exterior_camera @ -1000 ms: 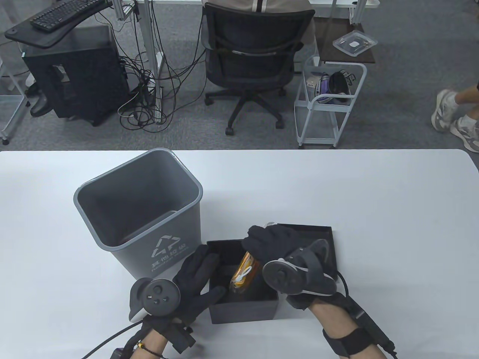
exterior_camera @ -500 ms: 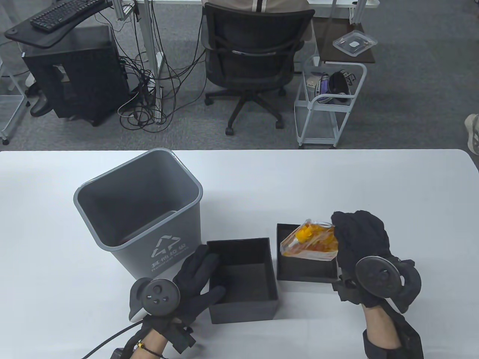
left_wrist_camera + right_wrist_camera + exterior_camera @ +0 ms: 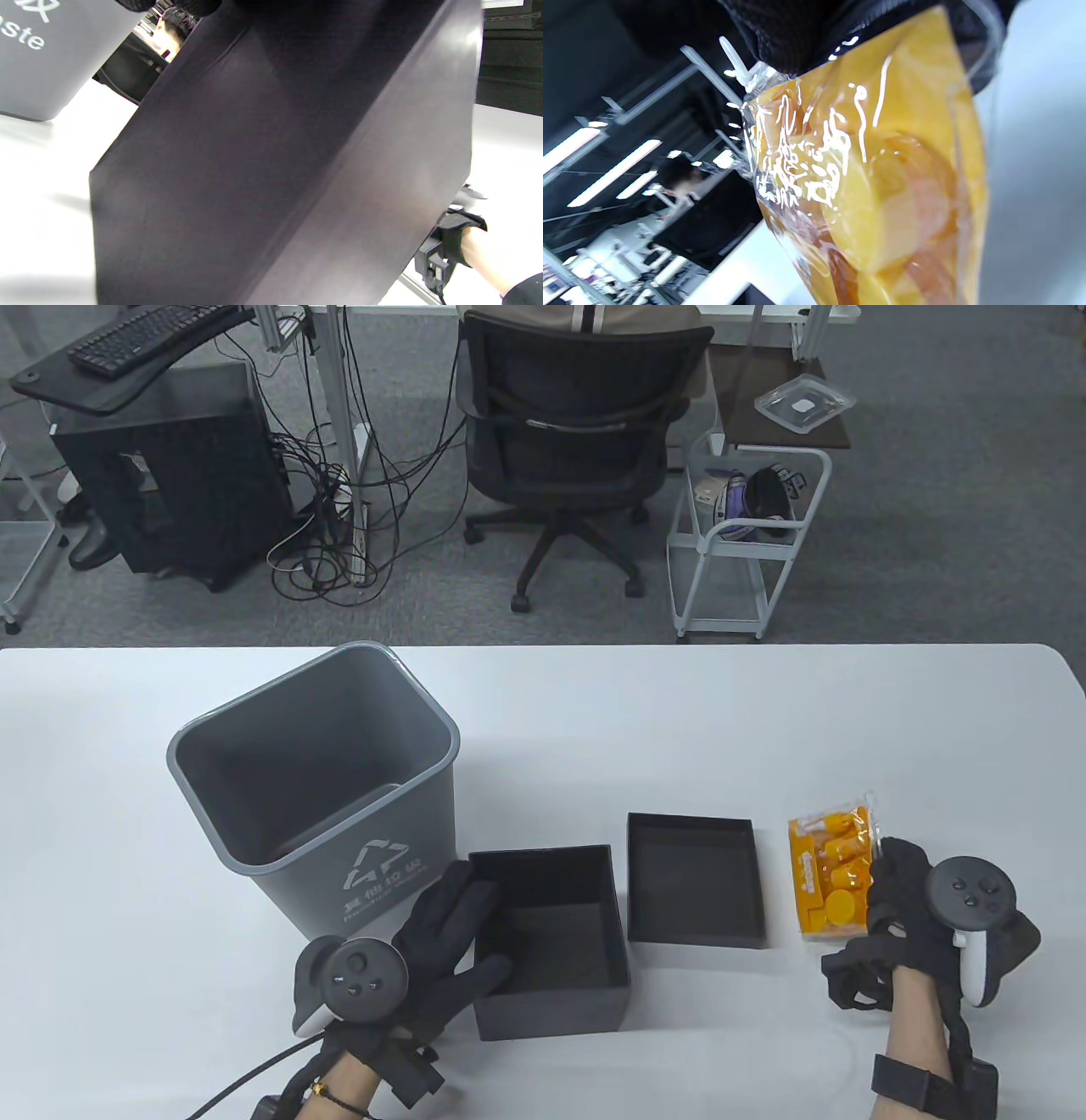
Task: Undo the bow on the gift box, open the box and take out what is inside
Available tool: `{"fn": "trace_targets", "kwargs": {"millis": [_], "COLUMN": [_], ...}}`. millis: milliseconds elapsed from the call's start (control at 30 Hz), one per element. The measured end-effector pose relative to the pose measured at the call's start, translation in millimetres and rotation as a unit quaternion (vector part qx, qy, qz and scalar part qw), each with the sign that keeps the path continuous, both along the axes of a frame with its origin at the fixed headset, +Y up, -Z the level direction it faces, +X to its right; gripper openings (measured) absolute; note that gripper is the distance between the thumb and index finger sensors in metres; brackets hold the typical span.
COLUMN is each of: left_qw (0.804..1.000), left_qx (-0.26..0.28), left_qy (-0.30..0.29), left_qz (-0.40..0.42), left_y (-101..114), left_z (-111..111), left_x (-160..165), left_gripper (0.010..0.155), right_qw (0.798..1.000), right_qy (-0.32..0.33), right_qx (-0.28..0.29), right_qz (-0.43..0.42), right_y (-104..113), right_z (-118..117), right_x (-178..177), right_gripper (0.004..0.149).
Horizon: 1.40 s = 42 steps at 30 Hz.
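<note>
Gripping the clear packet of orange parts (image 3: 833, 879) along its right edge, our right hand (image 3: 912, 912) has its fingers curled round it at the table's (image 3: 764, 712) right side, just beside the black lid (image 3: 693, 880). Our left hand (image 3: 441, 937) rests with fingers fairly straight against the open black gift box's (image 3: 550, 942) left wall, thumb hooked over its rim, near the grey waste bin (image 3: 314, 780).

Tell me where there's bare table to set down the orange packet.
Bare tabletop stretches behind the lid and around the right hand holding the orange packet. It is crowded on the left, where bin, open box and left hand sit close.
</note>
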<state>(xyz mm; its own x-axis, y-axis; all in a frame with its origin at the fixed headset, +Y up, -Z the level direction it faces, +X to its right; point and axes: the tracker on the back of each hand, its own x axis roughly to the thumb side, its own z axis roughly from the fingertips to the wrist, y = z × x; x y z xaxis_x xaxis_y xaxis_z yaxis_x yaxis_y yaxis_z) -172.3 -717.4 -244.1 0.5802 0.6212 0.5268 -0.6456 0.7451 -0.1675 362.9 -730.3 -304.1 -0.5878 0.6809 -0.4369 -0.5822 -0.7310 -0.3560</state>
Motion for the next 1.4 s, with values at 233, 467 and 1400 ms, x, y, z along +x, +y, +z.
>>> {"fn": "trace_targets", "kwargs": {"millis": [233, 467, 1400], "left_qw": [1.000, 1.000, 1.000], "left_qx": [-0.002, -0.002, -0.002], "left_qy": [-0.001, -0.001, -0.001], "left_qz": [0.001, 0.001, 0.000], "left_y": [0, 0, 0], "left_z": [0, 0, 0], "left_x": [0, 0, 0], "left_gripper": [0.081, 0.081, 0.081], "right_qw": [0.994, 0.979, 0.896], "right_qy": [0.000, 0.107, 0.410], "right_qx": [-0.104, -0.087, 0.006], "right_qz": [0.041, 0.148, 0.169], "right_y": [-22, 1, 30], "right_z": [-4, -8, 6], "right_x": [2, -49, -158], "right_gripper": [0.051, 0.059, 0.041]}}
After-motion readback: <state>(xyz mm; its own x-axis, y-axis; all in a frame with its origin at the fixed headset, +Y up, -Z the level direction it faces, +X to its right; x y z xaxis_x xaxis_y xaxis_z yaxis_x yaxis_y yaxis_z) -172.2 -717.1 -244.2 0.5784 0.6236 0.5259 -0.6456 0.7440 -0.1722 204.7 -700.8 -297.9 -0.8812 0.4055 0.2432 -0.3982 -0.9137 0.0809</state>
